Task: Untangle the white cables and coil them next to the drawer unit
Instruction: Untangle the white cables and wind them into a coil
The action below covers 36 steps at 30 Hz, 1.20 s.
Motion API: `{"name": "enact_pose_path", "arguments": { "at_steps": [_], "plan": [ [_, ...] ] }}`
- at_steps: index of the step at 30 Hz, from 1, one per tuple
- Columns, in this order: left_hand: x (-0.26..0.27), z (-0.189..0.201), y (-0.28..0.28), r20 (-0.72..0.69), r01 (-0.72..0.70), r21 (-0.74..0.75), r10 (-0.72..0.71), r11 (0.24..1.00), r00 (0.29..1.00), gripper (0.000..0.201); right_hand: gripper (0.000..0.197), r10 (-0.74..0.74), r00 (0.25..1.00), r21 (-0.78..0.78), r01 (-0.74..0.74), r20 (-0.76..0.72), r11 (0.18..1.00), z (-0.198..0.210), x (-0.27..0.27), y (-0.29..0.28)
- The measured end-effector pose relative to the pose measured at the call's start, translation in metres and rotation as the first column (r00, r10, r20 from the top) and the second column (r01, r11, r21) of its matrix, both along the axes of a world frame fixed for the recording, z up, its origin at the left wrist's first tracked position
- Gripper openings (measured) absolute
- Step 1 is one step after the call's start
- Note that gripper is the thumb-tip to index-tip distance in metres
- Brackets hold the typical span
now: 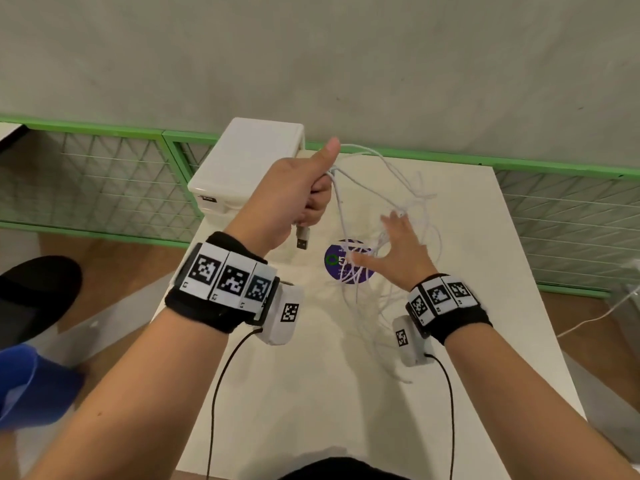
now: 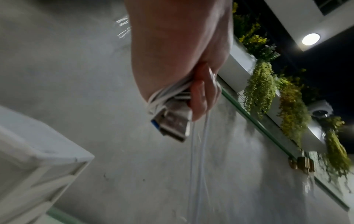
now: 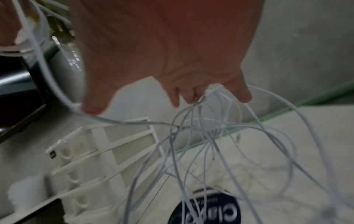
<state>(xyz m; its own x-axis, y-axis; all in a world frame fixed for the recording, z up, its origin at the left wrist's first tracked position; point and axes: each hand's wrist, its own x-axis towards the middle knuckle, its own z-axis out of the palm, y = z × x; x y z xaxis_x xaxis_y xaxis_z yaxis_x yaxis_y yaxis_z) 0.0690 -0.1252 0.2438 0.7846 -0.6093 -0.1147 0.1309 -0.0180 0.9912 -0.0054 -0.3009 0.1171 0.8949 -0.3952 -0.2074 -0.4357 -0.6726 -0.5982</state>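
A tangle of thin white cables (image 1: 398,202) hangs above the white table (image 1: 485,306). My left hand (image 1: 311,199) is raised in a fist with the thumb up and grips a bunch of cable strands. A silver USB plug (image 1: 302,238) sticks out below the fist, and the left wrist view shows the plug (image 2: 172,122) with cable wound beside it. To the right and lower, my right hand (image 1: 388,237) has its fingers spread among the hanging loops. In the right wrist view the cables (image 3: 210,136) drape across its fingers (image 3: 243,94). The white drawer unit (image 1: 249,161) stands at the table's far left corner.
A round purple sticker (image 1: 346,263) lies on the table under the cables. Green mesh panels (image 1: 104,181) run behind the table below a grey wall. Another white cable (image 1: 595,317) trails on the floor at right. A dark shoe (image 1: 38,292) and a blue object (image 1: 31,386) are at left.
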Motion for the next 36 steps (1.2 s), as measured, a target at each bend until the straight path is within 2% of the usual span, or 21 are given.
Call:
{"name": "enact_pose_path", "arguments": {
  "at_steps": [2, 4, 5, 7, 9, 11, 12, 15, 16, 17, 18, 20, 23, 25, 27, 29, 31, 32, 33, 34, 36],
  "plan": [
    [0.004, 0.005, 0.003, -0.009, 0.009, -0.014, -0.010, 1.000, 1.000, 0.051, 0.094, -0.072, 0.990, -0.169, 0.092, 0.120, 0.981, 0.011, 0.002, -0.008],
    [0.009, 0.011, 0.005, -0.016, 0.019, -0.049, -0.020, 0.999, 1.000, 0.050, 0.097, -0.035, 0.991, -0.324, 0.075, 0.128, 0.943, 0.019, 0.003, -0.006],
    [0.012, 0.013, 0.007, -0.006, 0.020, -0.055, -0.020, 0.998, 1.000, 0.050, 0.110, 0.000, 0.996, -0.351, 0.030, 0.085, 0.936, 0.020, 0.004, -0.002],
    [0.015, 0.017, 0.009, 0.026, 0.025, -0.060, -0.024, 0.998, 0.999, 0.050, 0.132, 0.026, 0.999, -0.311, -0.033, -0.024, 0.950, 0.014, 0.004, 0.002],
    [0.017, 0.018, 0.011, 0.034, 0.011, -0.082, -0.008, 0.997, 0.999, 0.051, 0.134, 0.016, 0.996, -0.275, -0.039, -0.085, 0.961, 0.005, 0.001, 0.001],
    [0.019, 0.017, 0.015, 0.025, -0.032, -0.096, 0.035, 0.995, 0.999, 0.052, 0.117, 0.013, 0.998, -0.325, -0.033, -0.063, 0.945, -0.005, -0.004, -0.005],
    [0.021, 0.016, 0.017, 0.016, -0.054, -0.104, 0.056, 0.993, 0.998, 0.053, 0.102, 0.034, 0.999, -0.332, -0.040, -0.023, 0.942, -0.009, -0.007, -0.008],
    [0.028, 0.014, 0.025, -0.037, -0.087, -0.156, 0.083, 0.984, 0.996, 0.055, 0.038, 0.066, 0.981, -0.253, -0.018, 0.181, 0.967, -0.014, -0.017, -0.014],
    [0.031, 0.014, 0.028, -0.052, -0.096, -0.169, 0.088, 0.981, 0.995, 0.055, 0.027, 0.048, 0.974, -0.240, 0.007, 0.223, 0.971, -0.013, -0.019, -0.015],
    [0.033, 0.014, 0.030, -0.062, -0.105, -0.178, 0.095, 0.978, 0.994, 0.054, 0.027, 0.041, 0.968, -0.242, 0.021, 0.249, 0.970, -0.012, -0.019, -0.015],
    [0.035, 0.014, 0.032, -0.068, -0.115, -0.187, 0.104, 0.976, 0.992, 0.054, 0.035, 0.059, 0.962, -0.245, 0.009, 0.266, 0.970, -0.012, -0.020, -0.015],
    [0.037, 0.014, 0.034, -0.056, -0.132, -0.189, 0.123, 0.973, 0.991, 0.054, 0.068, 0.132, 0.958, -0.250, -0.067, 0.256, 0.966, -0.015, -0.018, -0.013],
    [0.034, 0.016, 0.033, -0.020, -0.146, -0.180, 0.145, 0.973, 0.989, 0.053, 0.125, 0.165, 0.984, -0.379, -0.129, 0.063, 0.916, -0.018, -0.017, -0.010],
    [0.032, 0.017, 0.030, -0.006, -0.161, -0.173, 0.162, 0.972, 0.987, 0.053, 0.136, 0.162, 0.987, -0.389, -0.149, 0.000, 0.909, -0.014, -0.016, -0.011],
    [0.031, 0.016, 0.025, 0.020, -0.178, -0.126, 0.182, 0.976, 0.983, 0.053, 0.122, 0.166, 0.986, -0.185, -0.161, 0.012, 0.969, -0.005, -0.018, -0.013],
    [0.030, 0.014, 0.020, 0.044, -0.177, -0.050, 0.179, 0.983, 0.983, 0.055, 0.078, 0.057, 0.987, 0.061, -0.066, 0.148, 0.996, 0.009, -0.020, -0.014],
    [0.030, 0.012, 0.016, 0.068, -0.162, 0.050, 0.159, 0.986, 0.985, 0.058, 0.035, -0.107, 0.923, 0.107, 0.073, 0.370, 0.992, 0.023, -0.019, -0.011],
    [0.028, 0.011, 0.014, 0.077, -0.151, 0.097, 0.144, 0.984, 0.987, 0.057, 0.028, -0.156, 0.856, 0.097, 0.125, 0.493, 0.987, 0.033, -0.019, -0.008],
    [0.027, 0.011, 0.011, 0.083, -0.138, 0.134, 0.127, 0.981, 0.988, 0.056, 0.031, -0.156, 0.783, 0.090, 0.128, 0.602, 0.988, 0.043, -0.018, -0.005],
    [0.025, 0.011, 0.008, 0.085, -0.122, 0.159, 0.110, 0.980, 0.990, 0.054, 0.043, -0.121, 0.727, 0.085, 0.086, 0.676, 0.993, 0.052, -0.016, -0.001],
    [0.022, 0.011, 0.001, 0.089, -0.085, 0.187, 0.069, 0.979, 0.994, 0.053, 0.080, -0.021, 0.691, 0.042, -0.013, 0.722, 0.999, 0.067, -0.013, 0.011]
  ]
}}
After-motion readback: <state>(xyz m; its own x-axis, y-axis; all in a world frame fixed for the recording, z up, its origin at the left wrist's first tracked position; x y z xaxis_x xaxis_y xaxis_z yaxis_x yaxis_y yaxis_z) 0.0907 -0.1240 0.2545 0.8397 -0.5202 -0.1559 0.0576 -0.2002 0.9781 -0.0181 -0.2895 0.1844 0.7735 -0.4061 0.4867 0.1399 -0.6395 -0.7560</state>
